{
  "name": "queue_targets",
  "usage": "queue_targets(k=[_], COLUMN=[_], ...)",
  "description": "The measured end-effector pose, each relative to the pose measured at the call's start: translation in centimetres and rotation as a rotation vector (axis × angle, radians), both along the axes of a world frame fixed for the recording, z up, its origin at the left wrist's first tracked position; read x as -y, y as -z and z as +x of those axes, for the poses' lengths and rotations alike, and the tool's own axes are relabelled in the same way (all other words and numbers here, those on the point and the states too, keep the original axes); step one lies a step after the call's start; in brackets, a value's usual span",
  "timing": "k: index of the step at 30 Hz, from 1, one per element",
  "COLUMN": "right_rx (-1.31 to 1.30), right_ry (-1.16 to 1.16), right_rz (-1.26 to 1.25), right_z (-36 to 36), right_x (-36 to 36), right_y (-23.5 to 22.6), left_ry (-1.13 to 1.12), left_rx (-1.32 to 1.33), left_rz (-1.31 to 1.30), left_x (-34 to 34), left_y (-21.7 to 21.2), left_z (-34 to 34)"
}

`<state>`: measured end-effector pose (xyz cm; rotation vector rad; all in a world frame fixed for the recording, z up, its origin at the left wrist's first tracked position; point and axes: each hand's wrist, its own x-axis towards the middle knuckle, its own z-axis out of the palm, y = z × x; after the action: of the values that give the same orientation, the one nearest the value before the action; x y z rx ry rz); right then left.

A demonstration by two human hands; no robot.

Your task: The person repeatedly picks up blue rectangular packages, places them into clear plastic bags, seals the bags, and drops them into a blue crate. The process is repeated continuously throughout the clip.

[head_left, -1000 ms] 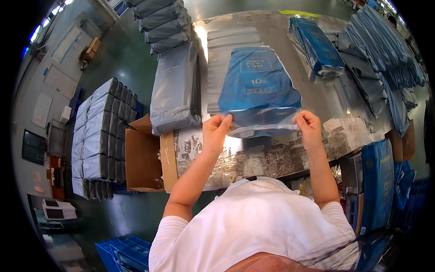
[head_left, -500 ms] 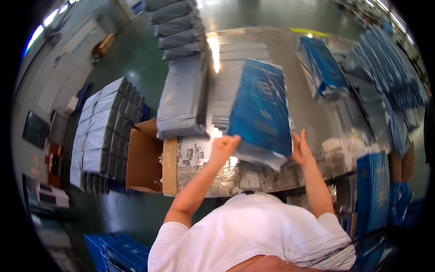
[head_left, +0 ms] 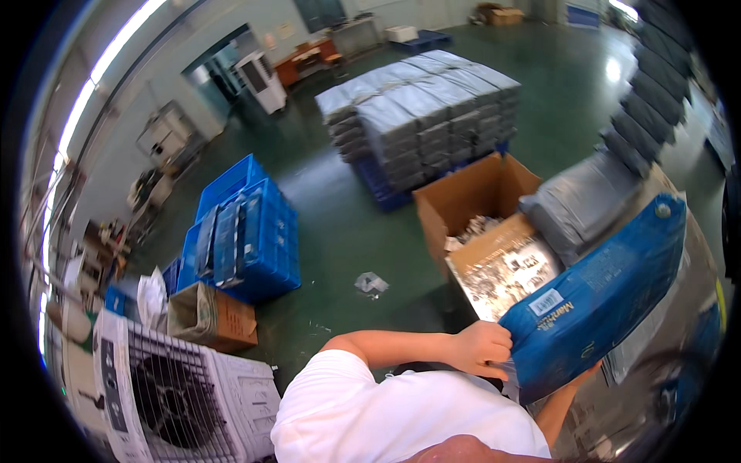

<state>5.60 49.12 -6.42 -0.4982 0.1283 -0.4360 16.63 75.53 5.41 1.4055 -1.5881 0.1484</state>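
A long blue plastic-wrapped package [head_left: 594,297] is held up, tilted, over the work table on my right. My left hand [head_left: 482,349] is closed on its near left end, fingers bunched on the clear film edge. Under the lower long side, my right hand [head_left: 583,376] grips or supports it; most of those fingers are hidden behind the package. Just beyond it on the table lies a grey wrapped bundle [head_left: 590,197], with a tall stack of similar dark grey bundles [head_left: 656,85] behind.
An open cardboard box [head_left: 436,220] with scraps inside stands against the table. Farther off, grey bundles [head_left: 432,100] are piled on a blue pallet [head_left: 378,185]. Blue crates [head_left: 270,239], a brown box [head_left: 235,324] and a white fan unit [head_left: 247,393] stand on the left.
My view has swung left, bringing crates and the fan unit into sight. The blue package has been raised and tilted, my left hand on its end and my right hand now beneath it.
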Motion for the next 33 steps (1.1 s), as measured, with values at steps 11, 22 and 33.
queue_targets(k=[11,22,33], right_rx=[0.128,1.688,-0.799], right_ry=[-0.695,-0.853,-1.048], right_rz=[-0.168,-1.501,-1.936], right_z=[26.7,23.6,3.7], right_x=[-36.1,-67.6,-11.4], right_y=[-14.0,-19.2,9.8], left_ry=[-1.279,-1.993,-0.239], left_rx=[-0.158,0.481,-0.484], left_rz=[-0.246,0.268,0.998], left_x=[-32.7,-53.4,-26.5], left_y=[-0.1,1.0,21.6], left_z=[-4.0,14.6,8.4])
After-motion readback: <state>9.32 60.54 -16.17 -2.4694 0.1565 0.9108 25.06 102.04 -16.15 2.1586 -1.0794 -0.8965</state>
